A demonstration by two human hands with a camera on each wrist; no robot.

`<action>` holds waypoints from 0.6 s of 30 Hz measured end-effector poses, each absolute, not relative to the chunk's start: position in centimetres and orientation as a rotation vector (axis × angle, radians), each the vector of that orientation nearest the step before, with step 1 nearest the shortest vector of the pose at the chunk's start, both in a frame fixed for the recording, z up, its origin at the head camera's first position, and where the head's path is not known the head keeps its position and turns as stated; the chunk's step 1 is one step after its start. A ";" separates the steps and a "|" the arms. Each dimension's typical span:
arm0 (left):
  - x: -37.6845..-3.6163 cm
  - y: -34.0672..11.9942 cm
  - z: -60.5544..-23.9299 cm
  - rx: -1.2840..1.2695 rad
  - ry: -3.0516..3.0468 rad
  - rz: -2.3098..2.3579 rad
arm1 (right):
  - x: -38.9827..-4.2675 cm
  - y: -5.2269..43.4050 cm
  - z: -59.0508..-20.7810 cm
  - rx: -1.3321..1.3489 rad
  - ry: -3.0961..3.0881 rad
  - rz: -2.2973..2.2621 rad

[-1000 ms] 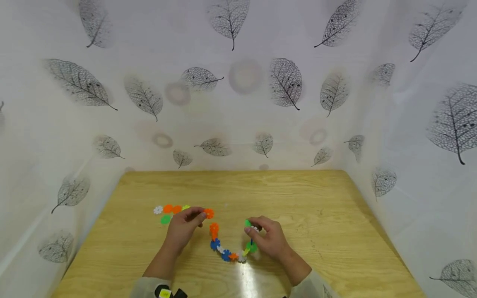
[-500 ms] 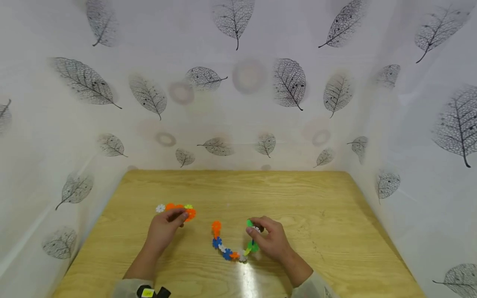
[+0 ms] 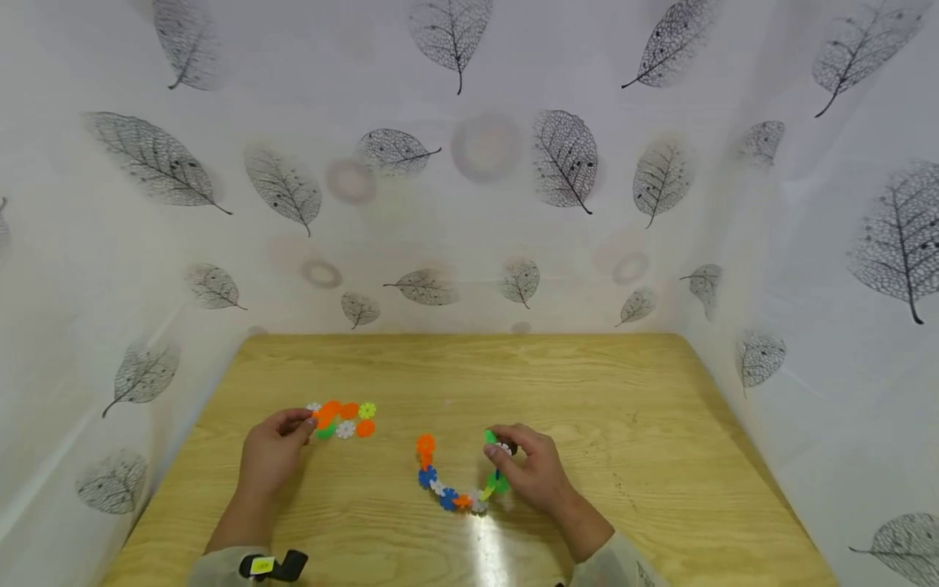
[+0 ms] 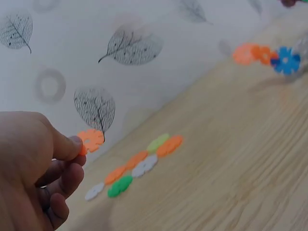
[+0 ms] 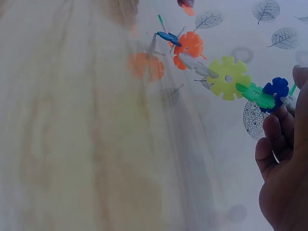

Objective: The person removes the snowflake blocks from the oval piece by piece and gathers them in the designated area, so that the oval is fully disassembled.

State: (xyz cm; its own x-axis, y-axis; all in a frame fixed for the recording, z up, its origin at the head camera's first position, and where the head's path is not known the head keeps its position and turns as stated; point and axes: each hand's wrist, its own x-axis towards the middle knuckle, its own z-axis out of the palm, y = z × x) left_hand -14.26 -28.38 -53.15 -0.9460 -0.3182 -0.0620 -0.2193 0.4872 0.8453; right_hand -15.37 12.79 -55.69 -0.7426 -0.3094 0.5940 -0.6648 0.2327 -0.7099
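My left hand (image 3: 273,456) pinches an orange snowflake disc (image 4: 92,140) between thumb and forefinger, held above the left group of loose discs. In the right hand (image 3: 535,469) is the end of a chain of interlocked snowflake discs; thumb and fingertips grip it near a green disc (image 3: 490,438) and a white one. From there the chain (image 3: 449,499) curves in a U, through green, yellow, white, orange and blue pieces, to an orange disc (image 3: 425,444) at its other end. The right wrist view shows a yellow disc (image 5: 228,78) and a dark blue disc (image 5: 275,94) near the fingers.
Several loose discs lie on the wooden table (image 3: 587,391) at left: a yellow one (image 3: 368,410), a white one (image 3: 346,430), a green one (image 4: 120,186) and orange ones. A leaf-printed curtain (image 3: 469,228) encloses the table at the back and sides.
My left hand has moved left with the orange disc, from beside the chain's orange end to over the loose discs. The right hand stays about where it was, still holding the chain.
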 end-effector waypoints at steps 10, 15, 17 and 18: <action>-14.0 -30.1 -54.1 0.504 -2.749 -1.202 | -15.5 12.8 -55.7 0.903 -2.200 1.511; -14.3 -30.7 -54.7 0.548 -2.755 -1.155 | -15.4 12.8 -55.7 0.914 -2.204 1.513; -14.4 -30.9 -54.8 0.557 -2.754 -1.146 | -15.4 12.8 -55.7 0.923 -2.204 1.518; -14.4 -31.0 -54.9 0.558 -2.757 -1.140 | -15.4 12.8 -55.8 0.927 -2.203 1.522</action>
State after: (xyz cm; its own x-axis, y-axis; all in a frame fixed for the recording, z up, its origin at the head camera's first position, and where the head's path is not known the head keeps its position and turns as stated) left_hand -14.45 -31.04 -54.91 -0.9269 -0.3730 -0.0410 -0.2931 0.6514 0.6999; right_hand -15.42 12.81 -55.76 -0.7437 -0.3337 0.5793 -0.6599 0.2274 -0.7161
